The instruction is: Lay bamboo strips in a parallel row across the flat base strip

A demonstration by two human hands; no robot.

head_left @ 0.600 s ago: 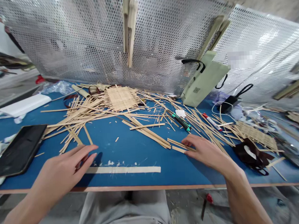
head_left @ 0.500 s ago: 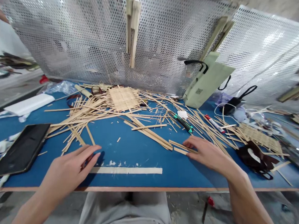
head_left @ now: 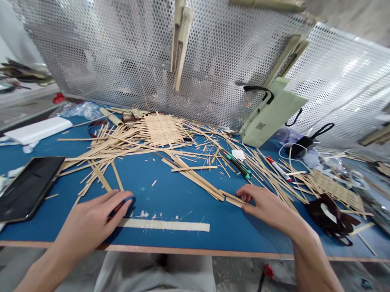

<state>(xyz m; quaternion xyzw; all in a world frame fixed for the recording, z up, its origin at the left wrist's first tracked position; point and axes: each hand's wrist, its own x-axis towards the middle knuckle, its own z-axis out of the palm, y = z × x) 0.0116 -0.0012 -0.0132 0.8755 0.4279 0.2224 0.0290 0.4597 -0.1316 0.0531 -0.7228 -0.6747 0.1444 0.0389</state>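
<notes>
Near the table's [head_left: 141, 177] back edge, a woven mat [head_left: 161, 129] is lying among unwoven strips [head_left: 118, 142], the left hand [head_left: 89, 221] spreading loosely, the right hand [head_left: 268, 205] pinching short strips [head_left: 232, 199].

Right hand [head_left: 242, 196] at short bamboo strips [head_left: 231, 198], left hand [head_left: 121, 205] near the pale flat strip [head_left: 168, 225]

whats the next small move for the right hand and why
Probably ease the short strips slightly back toward the right hand: its fingers are at their near ends, while their far ends crowd the long strips and might snag.
</notes>
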